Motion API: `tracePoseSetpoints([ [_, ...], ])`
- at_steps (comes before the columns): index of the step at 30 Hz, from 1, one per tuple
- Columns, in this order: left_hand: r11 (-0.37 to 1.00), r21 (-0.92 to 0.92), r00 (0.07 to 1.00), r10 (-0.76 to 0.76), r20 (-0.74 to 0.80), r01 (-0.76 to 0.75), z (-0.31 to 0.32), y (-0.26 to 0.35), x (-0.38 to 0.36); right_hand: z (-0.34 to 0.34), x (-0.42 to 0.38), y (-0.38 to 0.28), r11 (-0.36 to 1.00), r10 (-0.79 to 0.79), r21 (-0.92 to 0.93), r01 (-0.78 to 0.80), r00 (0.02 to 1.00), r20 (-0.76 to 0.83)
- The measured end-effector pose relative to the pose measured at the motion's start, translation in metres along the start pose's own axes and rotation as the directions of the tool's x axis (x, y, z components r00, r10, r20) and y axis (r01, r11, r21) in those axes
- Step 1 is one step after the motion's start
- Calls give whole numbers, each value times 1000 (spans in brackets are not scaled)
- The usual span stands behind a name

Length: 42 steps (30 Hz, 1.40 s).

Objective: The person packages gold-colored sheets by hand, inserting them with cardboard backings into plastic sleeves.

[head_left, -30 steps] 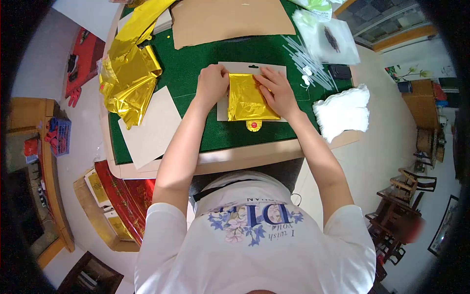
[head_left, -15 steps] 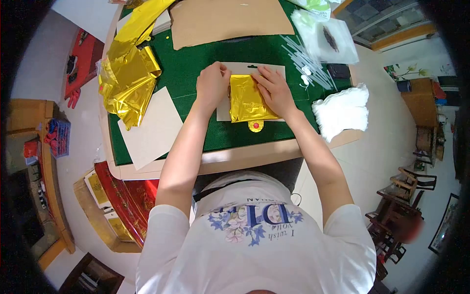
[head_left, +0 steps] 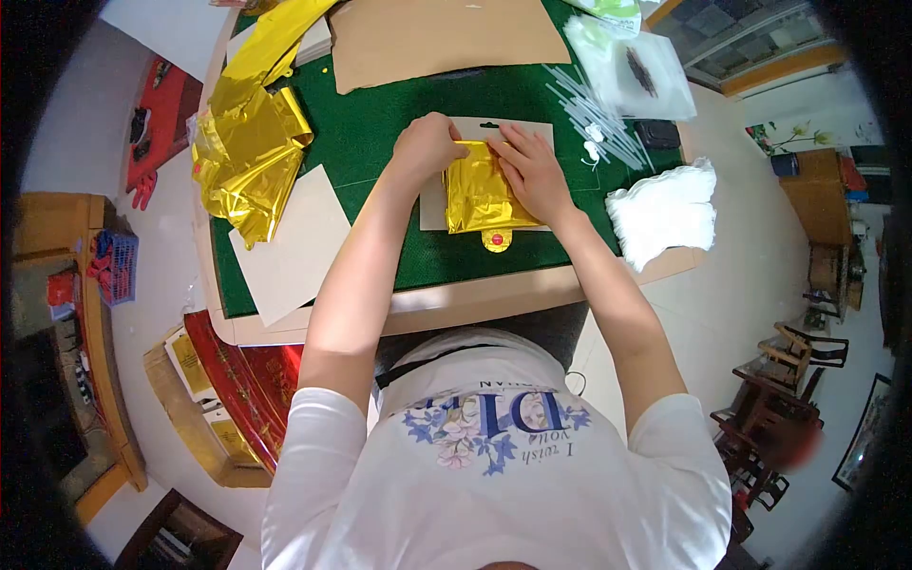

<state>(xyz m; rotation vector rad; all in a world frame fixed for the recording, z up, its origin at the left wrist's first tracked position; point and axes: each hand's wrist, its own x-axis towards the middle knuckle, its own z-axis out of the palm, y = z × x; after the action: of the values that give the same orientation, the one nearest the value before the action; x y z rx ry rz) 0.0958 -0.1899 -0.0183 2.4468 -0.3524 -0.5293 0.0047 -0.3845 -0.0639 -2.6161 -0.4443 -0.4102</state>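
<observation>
A folded gold foil sheet (head_left: 475, 195) lies on a pale card (head_left: 434, 211) with a slot at its top edge. At the foil's bottom edge a gold tab with a red dot (head_left: 497, 240) sticks out. My left hand (head_left: 427, 150) pinches the upper left corner of the foil, its fingertips close together. My right hand (head_left: 532, 174) rests on the foil's right side and the card, fingers spread and fairly flat. Both lie on the green table cover (head_left: 380, 114).
Crumpled gold foil (head_left: 252, 157) and a blank card (head_left: 290, 252) lie to the left. Cardboard (head_left: 446, 43) is at the back. On the right are clear strips (head_left: 598, 119), a black box (head_left: 657, 134), plastic bags (head_left: 646, 76) and a white cloth bundle (head_left: 662, 214).
My left hand has shifted slightly up and to the right, onto the foil's upper left corner. My right hand has hardly moved.
</observation>
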Motion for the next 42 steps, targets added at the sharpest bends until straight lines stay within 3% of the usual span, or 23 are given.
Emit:
tracePoseSetpoints([
  [5, 999, 20, 999, -27, 26, 27, 3, -3, 8, -2, 0, 0, 1000, 2, 13, -2, 1000, 14],
  [8, 1000, -19, 999, 5, -35, -5, 5, -7, 5, -8, 0, -7, 999, -34, 11, 34, 999, 6],
  [11, 996, 56, 988, 73, -132, -66, 12, -11, 2, -10, -2, -13, 998, -58, 7, 58, 996, 67],
  [13, 990, 58, 938, 138, -317, -125, 19, -16, -1, -6, -1, -13, 996, -80, -21, 81, 994, 69],
  [14, 990, 60, 938, 137, -318, -124, 22, -19, -2, -5, -1, -13, 996, -80, -19, 82, 994, 69],
  [16, 983, 6, 891, 168, -422, -182, 25, -20, -10, -5, 0, -16, 995, -77, -54, 80, 995, 59],
  [20, 964, -147, 877, 129, -462, -220, 23, -20, -28, -1, 2, -18, 995, -71, -73, 75, 996, 55],
  [23, 971, -1, 868, 212, -449, -238, 24, -30, -42, 0, 2, -17, 997, -54, -56, 58, 997, 59],
  [25, 890, 212, 741, 454, -495, -404, 29, -36, -47, 2, 3, -16, 996, -58, -57, 62, 996, 66],
  [26, 891, 209, 743, 452, -493, -403, 33, -36, -49, 2, 3, -15, 997, -56, -56, 60, 996, 70],
  [28, 784, 500, 780, 552, -294, -367, 37, -31, -53, 2, 3, -15, 997, -57, -50, 61, 996, 74],
  [35, 799, 509, 812, 508, -286, -321, 56, -44, -52, 1, -3, -8, 997, -48, -50, 50, 997, 56],
  [38, 788, 536, 806, 512, -298, -303, 57, -43, -51, -6, -10, -7, 995, 38, -91, -29, 994, 100],
  [42, 838, 464, 793, 479, -376, -286, 56, -32, -53, -6, -11, -8, 993, 55, -106, -44, 994, 97],
])
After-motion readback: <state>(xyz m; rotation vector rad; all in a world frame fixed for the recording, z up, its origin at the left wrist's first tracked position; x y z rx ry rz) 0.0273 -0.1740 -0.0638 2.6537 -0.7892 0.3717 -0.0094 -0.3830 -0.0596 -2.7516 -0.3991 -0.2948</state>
